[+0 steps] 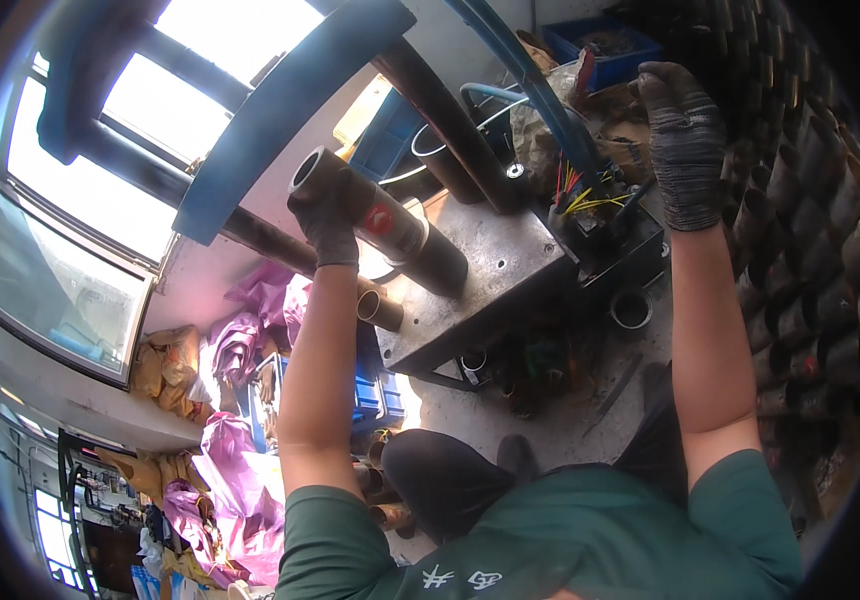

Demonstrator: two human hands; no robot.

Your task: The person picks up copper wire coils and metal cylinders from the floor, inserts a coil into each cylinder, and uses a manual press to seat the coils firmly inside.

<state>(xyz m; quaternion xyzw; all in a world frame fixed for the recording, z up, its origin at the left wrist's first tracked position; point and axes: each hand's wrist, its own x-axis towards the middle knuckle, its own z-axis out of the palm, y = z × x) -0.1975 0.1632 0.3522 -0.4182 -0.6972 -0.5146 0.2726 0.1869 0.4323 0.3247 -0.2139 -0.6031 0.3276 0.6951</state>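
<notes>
My left hand [324,218], in a dark glove, is closed around the upper part of a grey metal tube [358,195] with a round red mark. The tube leans, its open end up and to the left. Its lower end meets a pale ring [412,238] and a darker cylinder [438,266] over the machine's metal plate [510,265]; whether they are joined I cannot tell. My right hand [685,150], gloved too, is raised to the right of the machine, fingers stretched and close together. Nothing shows in it.
A blue press frame [295,110] with thick dark columns rises over the plate. Another tube [445,165] stands behind, and a short one [380,310] sits at the near left edge. Coloured wires [585,200] hang beside the plate. Stacked tubes [800,210] line the right.
</notes>
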